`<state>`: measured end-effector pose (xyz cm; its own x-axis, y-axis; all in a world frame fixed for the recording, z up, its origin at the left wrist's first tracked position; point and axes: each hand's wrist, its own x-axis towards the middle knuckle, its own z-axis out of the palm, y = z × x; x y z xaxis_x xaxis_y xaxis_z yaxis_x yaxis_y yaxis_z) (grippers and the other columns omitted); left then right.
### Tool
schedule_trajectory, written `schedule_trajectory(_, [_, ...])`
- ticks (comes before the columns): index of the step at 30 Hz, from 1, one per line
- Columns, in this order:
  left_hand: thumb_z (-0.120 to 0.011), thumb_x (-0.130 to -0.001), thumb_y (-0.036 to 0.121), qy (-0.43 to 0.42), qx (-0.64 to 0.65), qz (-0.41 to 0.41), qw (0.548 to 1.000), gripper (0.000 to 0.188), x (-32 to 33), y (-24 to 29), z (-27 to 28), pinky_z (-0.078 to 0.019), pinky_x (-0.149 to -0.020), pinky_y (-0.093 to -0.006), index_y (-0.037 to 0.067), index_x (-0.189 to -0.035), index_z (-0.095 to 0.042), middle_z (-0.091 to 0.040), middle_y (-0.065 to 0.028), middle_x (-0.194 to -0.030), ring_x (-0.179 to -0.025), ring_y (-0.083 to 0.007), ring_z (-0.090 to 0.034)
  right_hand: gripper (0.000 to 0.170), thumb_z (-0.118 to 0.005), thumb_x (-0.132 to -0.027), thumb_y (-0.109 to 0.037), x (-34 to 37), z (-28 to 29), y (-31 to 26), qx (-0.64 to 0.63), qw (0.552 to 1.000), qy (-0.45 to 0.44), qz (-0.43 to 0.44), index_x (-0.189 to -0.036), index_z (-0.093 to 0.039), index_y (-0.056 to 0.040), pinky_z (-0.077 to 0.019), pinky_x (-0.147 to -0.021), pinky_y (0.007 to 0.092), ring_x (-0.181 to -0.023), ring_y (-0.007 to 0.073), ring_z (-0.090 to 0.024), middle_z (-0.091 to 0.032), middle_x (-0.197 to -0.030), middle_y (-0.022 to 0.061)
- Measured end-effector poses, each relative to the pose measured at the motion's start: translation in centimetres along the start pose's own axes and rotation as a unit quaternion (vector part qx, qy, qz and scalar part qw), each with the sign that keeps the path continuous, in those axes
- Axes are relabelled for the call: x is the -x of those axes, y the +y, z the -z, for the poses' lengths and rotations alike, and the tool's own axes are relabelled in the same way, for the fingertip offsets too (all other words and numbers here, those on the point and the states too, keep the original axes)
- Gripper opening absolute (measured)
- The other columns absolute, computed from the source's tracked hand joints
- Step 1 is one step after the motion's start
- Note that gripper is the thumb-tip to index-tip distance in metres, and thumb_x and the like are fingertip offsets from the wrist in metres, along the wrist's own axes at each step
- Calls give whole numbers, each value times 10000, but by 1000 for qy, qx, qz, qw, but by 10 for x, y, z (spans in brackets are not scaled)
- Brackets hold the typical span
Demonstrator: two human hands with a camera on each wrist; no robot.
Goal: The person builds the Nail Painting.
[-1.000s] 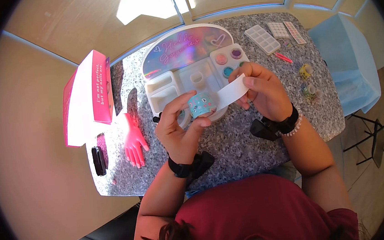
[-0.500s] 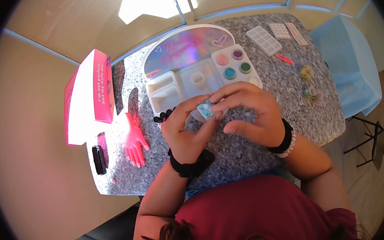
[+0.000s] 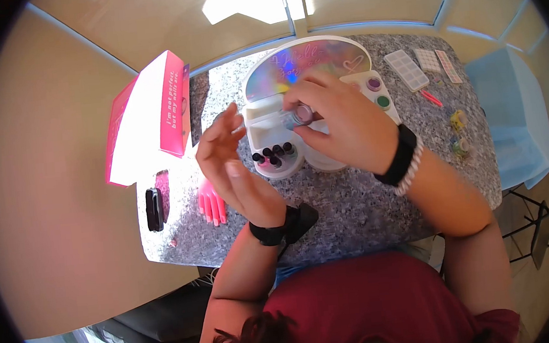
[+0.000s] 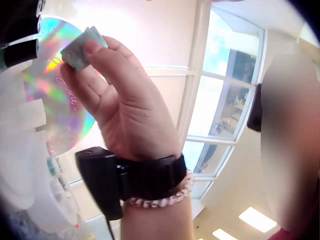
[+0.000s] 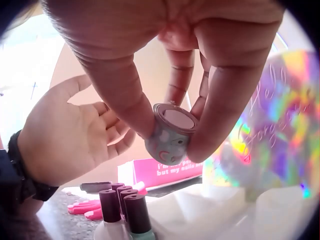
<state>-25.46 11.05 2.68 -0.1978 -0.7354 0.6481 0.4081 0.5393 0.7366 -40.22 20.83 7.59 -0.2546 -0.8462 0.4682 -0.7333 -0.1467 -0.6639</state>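
Note:
Pinched between the thumb and fingers of my right hand [image 3: 355, 125] is a small light-blue roll of patterned tape [image 5: 171, 142], its pinkish round core facing out. In the head view the tape roll [image 3: 303, 114] is over the white organizer [image 3: 335, 161]. The left wrist view shows the same right hand [image 4: 132, 105] gripping the tape roll [image 4: 80, 52]. My left hand [image 3: 238, 168] is raised to its left, fingers loosely spread and holding nothing. Below the hands, several dark-capped nail polish bottles [image 5: 135, 215] stand in the organizer's front left well.
A pink practice hand [image 3: 211, 203] and a black case [image 3: 154, 209] lie at left, before a pink box [image 3: 174, 105]. Glitter pots [image 3: 383, 102], a compartment box [image 3: 407, 70], pink tweezers [image 3: 432, 97] and more tape rolls [image 3: 458, 121] are at right. A shiny panel [image 3: 279, 70] rises behind.
The white strip pulled from the tape is no longer seen. The tape roll has passed from my left hand to my right. My left hand has let go and moved left; the view shifted slightly.

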Motion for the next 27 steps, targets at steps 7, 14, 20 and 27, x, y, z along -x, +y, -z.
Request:
schedule_trajectory(7, [-377, -1114, 533, 131, 55, 218, 965, 540, -25, -29, 25, -409, -1017, -367, 108, -1401, -547, -621, -84, -1414, -1205, -184, -550, 290, -874, -770, -133, -59, -49, 37, -44, 992, -118, 8, -957, -676, -34, -575, -784, 402, -889, 307, -742, -719, -832, 120])
schedule_trajectory(14, [-358, -1117, 549, 129, 76, 286, 946, 526, -25, -32, 29, -405, -954, -351, 135, -1364, -568, -650, -47, -1361, -1090, -152, -566, 257, -868, -833, -141, -61, -64, 44, 19, 967, -242, -81, -976, -699, -9, -602, -756, 373, -878, 249, -771, -769, -910, 134])
schedule_trajectory(20, [-358, -1117, 549, 120, 58, 255, 958, 522, -26, -29, 28, -402, -961, -349, 140, -1346, -588, -648, -35, -1359, -1095, -153, -562, 230, -828, -851, -204, -59, -63, 37, 127, 959, -244, -72, -991, -777, -29, -592, -818, 418, -886, 306, -761, -781, -915, 143])
schedule_trajectory(27, [-377, -1120, 518, 99, 58, 195, 974, 478, -22, -27, 29, -394, -955, -358, 166, -1352, -603, -641, -10, -1377, -1115, -154, -550, 210, -779, -899, -259, -26, -19, 10, 158, 984, -80, -3, -1007, -790, -80, -573, -773, 471, -854, 337, -745, -773, -926, 141])
